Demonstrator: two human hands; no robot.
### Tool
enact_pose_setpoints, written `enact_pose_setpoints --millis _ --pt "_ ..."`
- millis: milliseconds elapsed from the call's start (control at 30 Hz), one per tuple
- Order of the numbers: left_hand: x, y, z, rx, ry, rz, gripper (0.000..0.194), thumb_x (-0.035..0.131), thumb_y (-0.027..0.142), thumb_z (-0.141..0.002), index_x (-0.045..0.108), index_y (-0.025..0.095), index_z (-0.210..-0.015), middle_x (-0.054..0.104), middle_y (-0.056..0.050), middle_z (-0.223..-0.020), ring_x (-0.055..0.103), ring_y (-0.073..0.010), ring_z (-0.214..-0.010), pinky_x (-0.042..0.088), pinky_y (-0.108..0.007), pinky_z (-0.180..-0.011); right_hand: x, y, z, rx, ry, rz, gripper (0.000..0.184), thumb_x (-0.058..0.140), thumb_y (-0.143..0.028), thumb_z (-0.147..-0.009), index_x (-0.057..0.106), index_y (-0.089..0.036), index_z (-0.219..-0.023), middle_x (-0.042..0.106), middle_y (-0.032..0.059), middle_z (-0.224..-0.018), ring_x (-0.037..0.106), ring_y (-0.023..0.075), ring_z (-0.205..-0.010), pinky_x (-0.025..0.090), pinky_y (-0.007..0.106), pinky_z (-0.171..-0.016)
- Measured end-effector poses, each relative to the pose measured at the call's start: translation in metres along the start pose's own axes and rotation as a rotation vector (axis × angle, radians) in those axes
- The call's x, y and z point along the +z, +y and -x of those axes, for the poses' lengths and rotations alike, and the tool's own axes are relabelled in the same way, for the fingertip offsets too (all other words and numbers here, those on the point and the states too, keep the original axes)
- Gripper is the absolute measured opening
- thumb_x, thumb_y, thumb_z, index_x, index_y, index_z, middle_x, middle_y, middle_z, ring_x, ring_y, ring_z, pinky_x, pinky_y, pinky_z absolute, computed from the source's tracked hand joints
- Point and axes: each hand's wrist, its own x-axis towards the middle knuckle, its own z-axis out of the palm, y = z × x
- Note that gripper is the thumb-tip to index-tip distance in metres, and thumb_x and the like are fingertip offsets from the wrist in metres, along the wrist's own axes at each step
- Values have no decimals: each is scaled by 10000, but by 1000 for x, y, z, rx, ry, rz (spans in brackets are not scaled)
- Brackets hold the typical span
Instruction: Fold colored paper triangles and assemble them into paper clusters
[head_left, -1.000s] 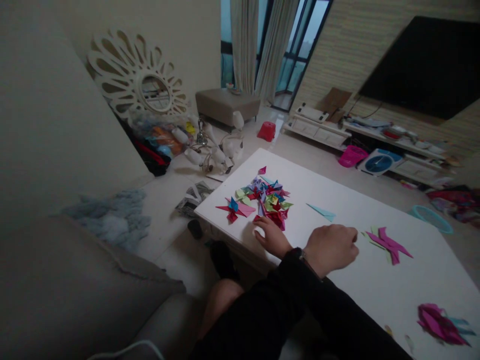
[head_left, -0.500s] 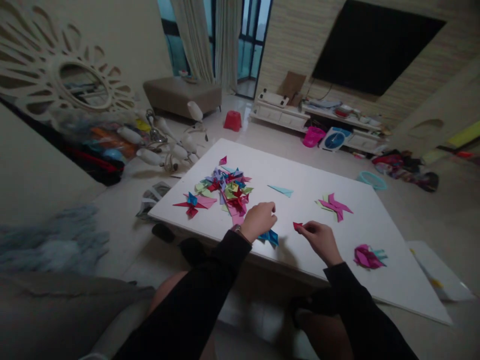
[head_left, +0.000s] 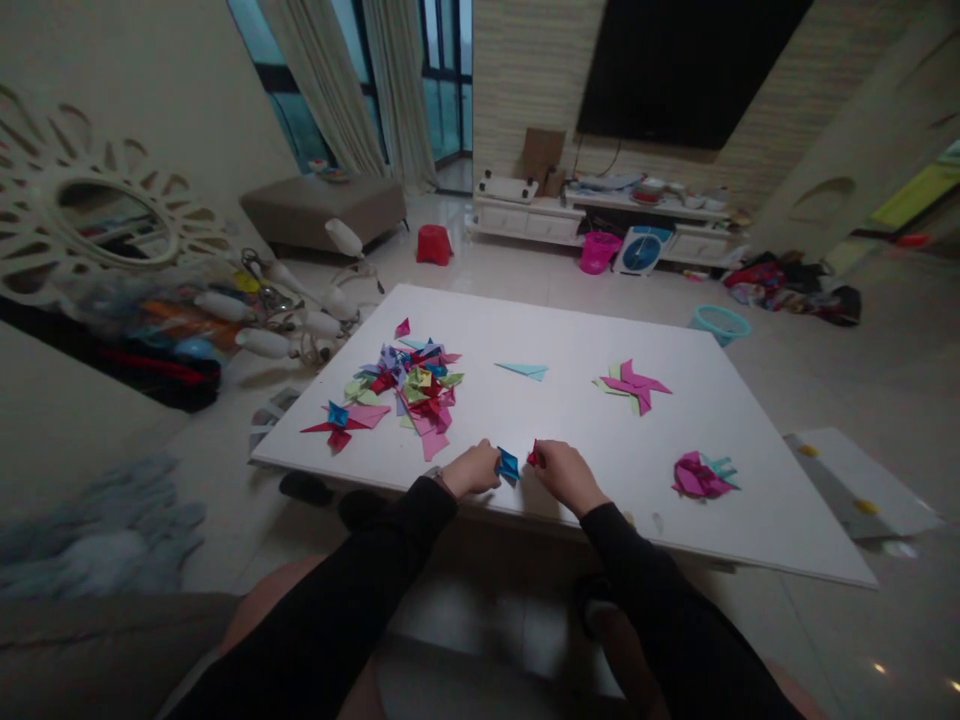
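Left hand (head_left: 472, 469) lowered to blue paper (head_left: 509, 465) | right hand (head_left: 568, 476) pinches red paper (head_left: 532, 456)

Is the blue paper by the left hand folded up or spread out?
Folded up: the blue paper has pointed corners and raised, angled sides, not one flat sheet. It is right at the left hand's fingertips.

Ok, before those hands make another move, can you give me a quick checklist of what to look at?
1. Red paper piece held by the right hand: ok, pinched in its fingertips.
2. Blue paper piece near the left hand: ok, right at its fingers.
3. Left fingers firmly gripping it: cannot tell.
4. Red and blue pieces apart: ok, a gap shows.
5. Paper pile not under either hand: ok, it lies left, farther out.
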Motion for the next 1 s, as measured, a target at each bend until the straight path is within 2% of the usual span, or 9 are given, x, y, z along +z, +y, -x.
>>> enact_pose_setpoints --millis 200,500,767,1000 --pt "9 19 -9 77 18 -15 291 646 281 -814 671 135 -1064 607 -163 -1211 636 -287 -1099 517 -360 -962 6 4 5 -10 -98 25 141 528 -146 -907 656 -184 -956 711 86 -957 640 198 -868 314 283 -669" --pt "19 48 -17 133 1 11 413 671 324 -817 621 164 -1195 601 -160 -1243 611 -282 -1140 517 -370 -983 2 25 13 -23 -241 -19 190 582 -126 -841 682 -158 -999 709 118 -1056 657 219 -970 410 272 -785" --pt "20 44 -18 167 -11 41 372 628 266 -825 622 139 -1175 577 -174 -1296 584 -289 -1188 498 -389 -1010 -13 45 22 94 -280 38 229 620 -202 -829 673 -192 -1051 698 115 -1113 651 250 -1009 423 302 -772" --pt "9 46 -15 172 -22 23 321 647 274 -826 662 161 -1125 597 -139 -1326 582 -271 -1206 476 -354 -1042 -16 38 23 82 -304 39 301 635 -224 -811 672 -216 -1109 689 107 -1164 652 265 -1028 434 318 -764"
